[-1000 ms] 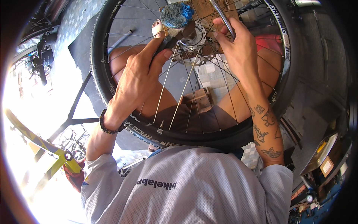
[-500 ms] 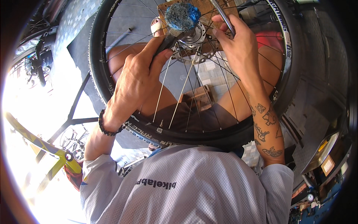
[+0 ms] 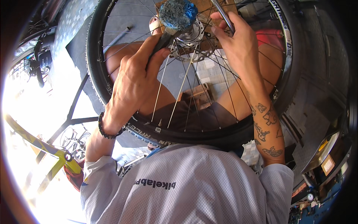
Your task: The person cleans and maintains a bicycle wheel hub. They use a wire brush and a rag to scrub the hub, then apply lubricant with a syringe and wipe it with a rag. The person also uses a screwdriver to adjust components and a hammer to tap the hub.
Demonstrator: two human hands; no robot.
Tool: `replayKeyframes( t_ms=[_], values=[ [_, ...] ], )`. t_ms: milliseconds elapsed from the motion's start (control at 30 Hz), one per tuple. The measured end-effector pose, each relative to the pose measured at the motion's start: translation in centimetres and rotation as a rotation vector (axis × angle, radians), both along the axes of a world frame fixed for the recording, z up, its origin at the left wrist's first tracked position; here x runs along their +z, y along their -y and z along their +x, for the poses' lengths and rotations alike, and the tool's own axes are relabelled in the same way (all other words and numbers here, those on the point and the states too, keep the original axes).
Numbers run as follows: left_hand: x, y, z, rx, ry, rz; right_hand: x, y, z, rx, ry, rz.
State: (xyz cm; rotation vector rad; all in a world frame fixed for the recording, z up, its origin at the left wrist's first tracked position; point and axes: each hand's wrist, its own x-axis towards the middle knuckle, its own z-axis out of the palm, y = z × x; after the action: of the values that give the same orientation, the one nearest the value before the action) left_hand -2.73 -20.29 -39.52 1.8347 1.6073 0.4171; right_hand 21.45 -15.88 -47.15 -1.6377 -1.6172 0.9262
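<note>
My left hand (image 3: pixel 135 72) is wrapped round the dark handle of a mallet (image 3: pixel 175 15). The mallet's round head is blue with a worn, frayed grey face, and it hides part of the wheel hub (image 3: pixel 192 35). Farther right, my right hand (image 3: pixel 240 44) is closed on a slim metal rod (image 3: pixel 223 16), which slants up to the left past the top edge of the picture. A bicycle wheel (image 3: pixel 220 140) with a black tyre and thin spokes lies across my lap. Around the hub sits a brake disc (image 3: pixel 203 54).
Below the hub stands a brown wooden board (image 3: pixel 220 7), and a wooden block (image 3: pixel 199 98) lies on the floor between my legs. A grey tube (image 3: pixel 118 38) is at the left. A yellow-green bicycle frame (image 3: pixel 48 149) stands at lower left. Clutter and a tray (image 3: pixel 320 156) line the right.
The mallet head and my left hand have shifted slightly left and up. The wheel has moved a little left too. My right hand with the rod has hardly moved.
</note>
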Motion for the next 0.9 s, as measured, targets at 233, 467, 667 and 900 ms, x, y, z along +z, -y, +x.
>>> replayKeyframes(
  t_ms=[233,467,667,900],
  values=[
    [-0.3,0.2,-0.1,-0.003,-0.004,-0.004,-0.9,0.3,0.4,0.005,0.021,-0.002],
    [1.5,-0.1,-0.7,0.245,0.177,-0.071,1.3,-0.9,0.8,0.032,-0.266,0.196],
    [5.7,1.2,-5.0,0.409,0.515,-0.067,5.9,0.1,2.6,0.17,-0.384,0.208],
    [8.4,3.5,-7.5,0.469,0.396,-0.003,10.8,-2.0,1.1,0.22,-0.233,0.341]
  ],
)
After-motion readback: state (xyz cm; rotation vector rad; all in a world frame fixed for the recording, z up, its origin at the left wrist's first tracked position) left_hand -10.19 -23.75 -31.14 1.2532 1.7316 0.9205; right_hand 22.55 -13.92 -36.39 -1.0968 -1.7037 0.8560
